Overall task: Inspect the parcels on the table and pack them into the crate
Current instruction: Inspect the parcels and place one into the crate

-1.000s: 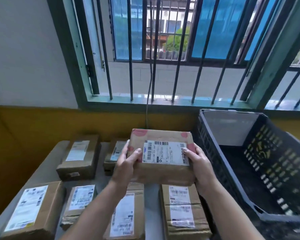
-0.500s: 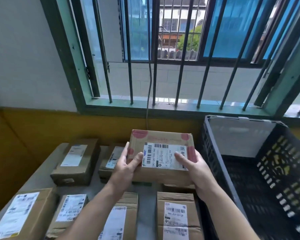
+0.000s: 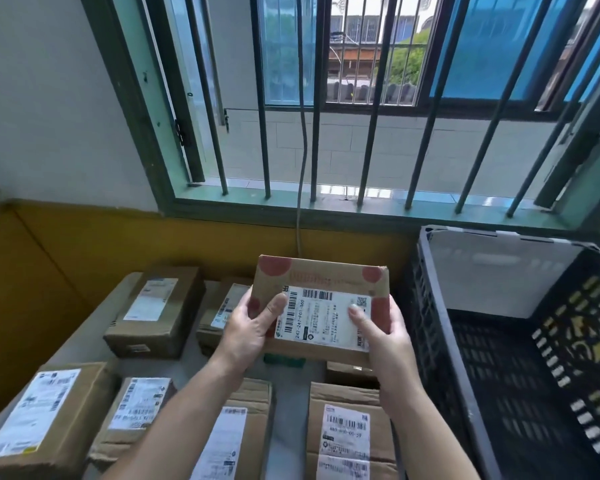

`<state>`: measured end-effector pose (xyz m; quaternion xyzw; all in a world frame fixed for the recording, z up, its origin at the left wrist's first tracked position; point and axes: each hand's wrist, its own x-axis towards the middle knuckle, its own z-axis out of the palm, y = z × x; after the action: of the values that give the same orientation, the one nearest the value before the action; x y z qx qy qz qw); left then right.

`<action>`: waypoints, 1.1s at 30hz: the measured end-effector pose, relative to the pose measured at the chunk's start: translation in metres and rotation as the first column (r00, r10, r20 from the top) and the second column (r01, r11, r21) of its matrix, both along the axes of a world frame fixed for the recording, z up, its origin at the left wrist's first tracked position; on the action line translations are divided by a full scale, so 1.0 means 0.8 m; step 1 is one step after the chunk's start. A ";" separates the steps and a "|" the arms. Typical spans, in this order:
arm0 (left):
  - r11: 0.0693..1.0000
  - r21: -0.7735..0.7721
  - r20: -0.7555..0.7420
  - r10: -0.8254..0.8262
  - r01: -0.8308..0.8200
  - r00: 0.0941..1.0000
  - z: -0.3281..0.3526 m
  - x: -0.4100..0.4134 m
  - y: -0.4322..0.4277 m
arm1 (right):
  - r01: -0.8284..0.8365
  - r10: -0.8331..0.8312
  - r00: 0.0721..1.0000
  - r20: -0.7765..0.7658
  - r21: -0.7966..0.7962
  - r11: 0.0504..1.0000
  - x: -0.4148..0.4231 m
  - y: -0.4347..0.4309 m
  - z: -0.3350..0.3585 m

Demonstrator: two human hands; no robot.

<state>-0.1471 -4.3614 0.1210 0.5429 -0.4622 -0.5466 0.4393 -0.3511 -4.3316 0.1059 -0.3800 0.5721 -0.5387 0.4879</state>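
I hold a brown cardboard parcel (image 3: 321, 292) with red dots and a white barcode label up above the table, label facing me. My left hand (image 3: 248, 329) grips its left edge, thumb on the label's corner. My right hand (image 3: 381, 332) grips its right side, thumb lying across the label. Several other labelled parcels lie on the grey table (image 3: 293, 403) below, such as one at the far left (image 3: 156, 310) and one under my right forearm (image 3: 347, 431). The black slotted crate (image 3: 444, 341) stands at the right, and what I can see of its inside holds no parcels.
A barred window (image 3: 361, 98) with a green frame fills the wall behind the table. A yellow wall band (image 3: 118, 244) runs below the sill. A grey cable (image 3: 300, 168) hangs down from the window to behind the held parcel. A small green thing (image 3: 284, 360) peeks out under the parcel.
My view has tilted up and shifted left. My right thumb has slid from the parcel's right edge onto the label. The parcel stays held at about the same height.
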 end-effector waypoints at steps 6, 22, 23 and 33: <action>1.000 -0.015 -0.013 -0.021 0.021 1.000 -0.009 -0.002 0.000 | -0.013 0.015 0.999 -0.043 0.044 0.999 0.000 -0.001 0.011; 0.995 0.070 -0.107 -0.070 0.078 0.992 0.003 0.017 -0.016 | 0.064 -0.067 0.995 -0.074 -0.043 0.997 0.026 -0.013 0.011; 0.993 0.077 -0.112 -0.085 0.094 0.990 0.007 0.021 -0.019 | 0.064 -0.068 0.994 -0.080 -0.052 0.997 0.029 -0.013 0.008; 0.999 0.038 -0.059 0.037 -0.035 0.998 0.012 0.025 -0.023 | 0.045 -0.048 0.997 -0.064 -0.046 0.998 0.035 -0.015 0.009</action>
<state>-0.1272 -4.3796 0.1305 0.5425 -0.4289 -0.5629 0.4526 -0.3234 -4.3434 0.1130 -0.3945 0.5846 -0.5498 0.4476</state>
